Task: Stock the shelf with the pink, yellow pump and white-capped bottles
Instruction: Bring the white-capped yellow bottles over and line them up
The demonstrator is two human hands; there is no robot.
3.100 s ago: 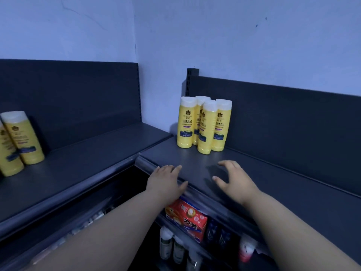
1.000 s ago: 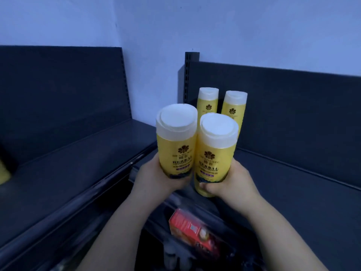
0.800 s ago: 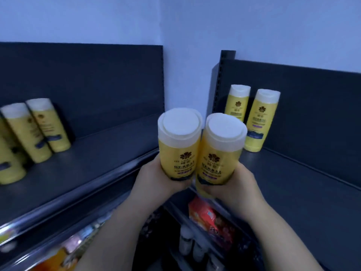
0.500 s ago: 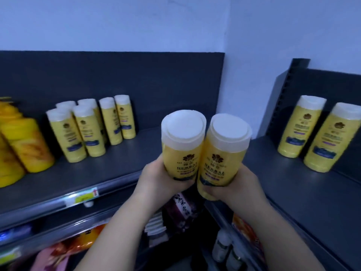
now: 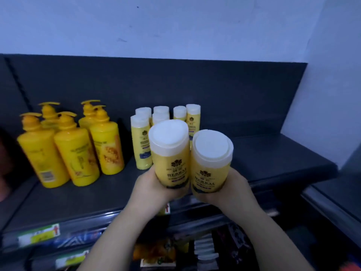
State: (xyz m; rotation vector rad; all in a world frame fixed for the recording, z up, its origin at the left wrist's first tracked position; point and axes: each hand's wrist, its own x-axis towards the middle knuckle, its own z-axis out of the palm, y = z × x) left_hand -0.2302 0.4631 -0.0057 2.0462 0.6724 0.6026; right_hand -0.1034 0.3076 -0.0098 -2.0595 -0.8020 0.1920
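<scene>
Straight ahead in the head view, both hands are raised in front of a dark shelf [image 5: 273, 157], each holding one yellow bottle with a white cap. The left hand [image 5: 154, 187] has its fingers wrapped around the lower part of the left bottle [image 5: 172, 163]. The right hand [image 5: 232, 189] grips the base of the right bottle [image 5: 211, 169] in the same way. The two bottles are upright and tilted slightly toward the camera, so their flat white tops face the lens. They are side by side, touching or very nearly so, and held in the air at the shelf's front edge rather than standing on it.

Behind them on the shelf stands a cluster of matching white-capped bottles [image 5: 141, 145], with six caps visible. The held bottles partly hide them. To the left of the cluster, five yellow pump bottles [image 5: 76, 151] stand close together in a group. A dark reddish shape [image 5: 4, 163] at the far left edge is too blurred to identify.

The shelf has a dark back panel [image 5: 234, 94] under a pale wall [image 5: 175, 26]. A green and white price tag [image 5: 39, 234] sits on the front rail. Goods on the lower shelf [image 5: 156, 251] are blurred. A second dark shelf [image 5: 341, 192] runs off to the right.
</scene>
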